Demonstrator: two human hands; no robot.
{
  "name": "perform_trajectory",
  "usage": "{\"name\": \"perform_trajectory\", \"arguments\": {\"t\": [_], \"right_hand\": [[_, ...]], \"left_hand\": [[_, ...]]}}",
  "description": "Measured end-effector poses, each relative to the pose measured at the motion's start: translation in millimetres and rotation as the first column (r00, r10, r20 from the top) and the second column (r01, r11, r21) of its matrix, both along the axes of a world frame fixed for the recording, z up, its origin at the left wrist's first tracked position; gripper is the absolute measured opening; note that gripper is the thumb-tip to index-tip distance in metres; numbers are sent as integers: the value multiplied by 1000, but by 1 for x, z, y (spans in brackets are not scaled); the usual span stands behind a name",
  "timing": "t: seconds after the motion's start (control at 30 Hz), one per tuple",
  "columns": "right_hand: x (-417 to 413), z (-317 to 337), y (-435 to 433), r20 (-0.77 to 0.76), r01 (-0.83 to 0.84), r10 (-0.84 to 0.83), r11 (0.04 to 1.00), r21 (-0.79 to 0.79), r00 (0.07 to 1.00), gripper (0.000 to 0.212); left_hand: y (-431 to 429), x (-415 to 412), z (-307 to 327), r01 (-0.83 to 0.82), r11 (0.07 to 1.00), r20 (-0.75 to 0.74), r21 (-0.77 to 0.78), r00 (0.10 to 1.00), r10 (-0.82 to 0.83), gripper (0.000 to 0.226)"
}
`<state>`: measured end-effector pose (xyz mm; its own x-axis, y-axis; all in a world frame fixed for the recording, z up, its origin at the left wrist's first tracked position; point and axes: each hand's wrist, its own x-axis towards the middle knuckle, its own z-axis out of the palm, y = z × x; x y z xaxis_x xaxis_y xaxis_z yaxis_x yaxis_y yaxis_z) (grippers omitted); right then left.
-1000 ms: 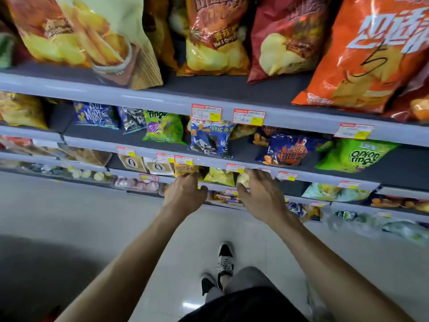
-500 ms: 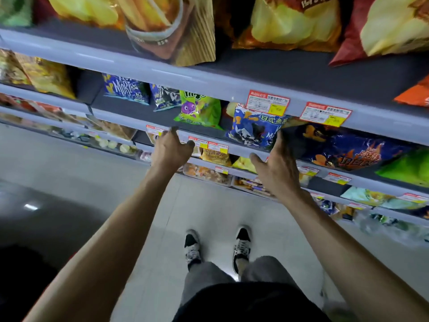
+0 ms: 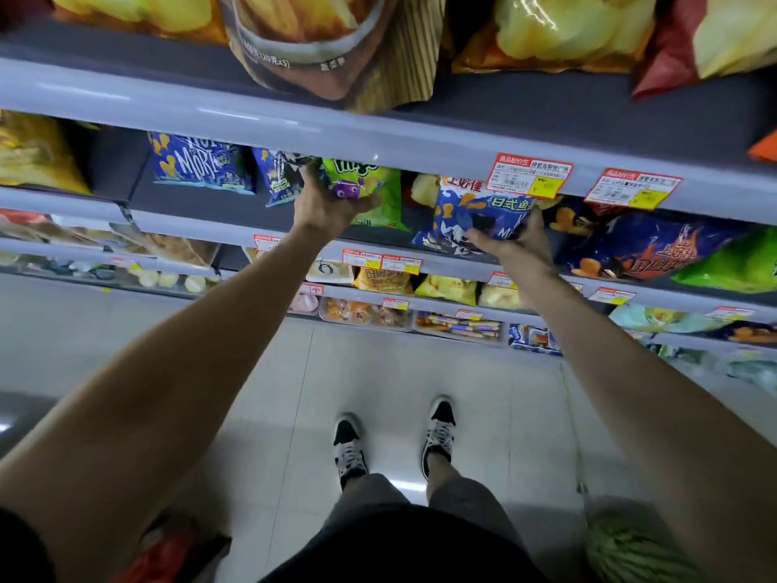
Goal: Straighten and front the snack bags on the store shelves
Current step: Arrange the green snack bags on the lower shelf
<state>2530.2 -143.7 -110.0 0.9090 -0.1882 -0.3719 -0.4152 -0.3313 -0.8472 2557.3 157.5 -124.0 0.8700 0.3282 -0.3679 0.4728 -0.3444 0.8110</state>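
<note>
On the second shelf (image 3: 252, 212) my left hand (image 3: 326, 202) grips the left side of a green Fungs snack bag (image 3: 374, 191), thumb across its lower front. A dark blue patterned bag (image 3: 277, 178) stands just left of that hand. My right hand (image 3: 519, 241) holds the lower right corner of a blue and white bag (image 3: 471, 212) with Japanese-style print, fingers curled behind it. Both bags lean back on the shelf. A blue Mori bag (image 3: 202, 164) stands further left.
Large chip bags (image 3: 336, 44) fill the top shelf. To the right of my right hand lie a dark blue bag (image 3: 639, 246) and a green bag (image 3: 731, 263). Lower shelves (image 3: 441, 300) hold small yellow packs and trays. Price tags (image 3: 529, 174) hang on the shelf edges. My feet stand on the tiled floor (image 3: 269, 393).
Both hands rose from the lower shelf edge to the second shelf. The left hand took hold of the green bag and the right hand took hold of the blue and white bag.
</note>
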Motion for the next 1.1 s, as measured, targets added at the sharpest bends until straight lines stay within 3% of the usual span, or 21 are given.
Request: {"name": "perform_trajectory", "arguments": {"t": [0.07, 0.13, 0.23, 0.37, 0.47, 0.5, 0.6, 0.9, 1.1], "right_hand": [[4, 1, -1, -11, -19, 19, 1000, -2, 1000, 86], [6, 0, 1, -25, -35, 34, 998, -53, 999, 71], [5, -6, -1, -73, -30, 30, 999, -9, 997, 42], [-1, -8, -1, -41, 7, -5, 999, 45, 999, 31], [-4, -10, -1, 39, 36, -35, 999, -9, 999, 16], [-5, -10, 0, 44, 53, -53, 999, -7, 998, 16], [-9, -8, 6, 62, 99, -100, 995, 16, 993, 43], [-2, -14, 67, 82, 14, -18, 999, 46, 996, 30], [22, -27, 139, 72, -25, 22, 998, 49, 997, 19]], "left_hand": [[8, 8, -13, 4, 994, 9, -107, 1000, -3, 126], [6, 7, -3, 32, 990, -5, -136, 999, -33, 113], [0, 6, 3, 105, 992, -10, -75, 994, -106, 92], [7, 0, 0, 97, 995, 45, -8, 994, -96, 99], [9, -12, 9, 32, 996, 108, 78, 993, -40, 87], [10, -16, 12, 2, 995, 158, 99, 987, -17, 84], [23, -34, 20, -95, 994, 280, 50, 957, 78, 83], [95, -102, -2, -247, 968, 305, -47, 919, 249, 85], [114, -135, -6, -263, 964, 272, -31, 926, 261, 85]]}}
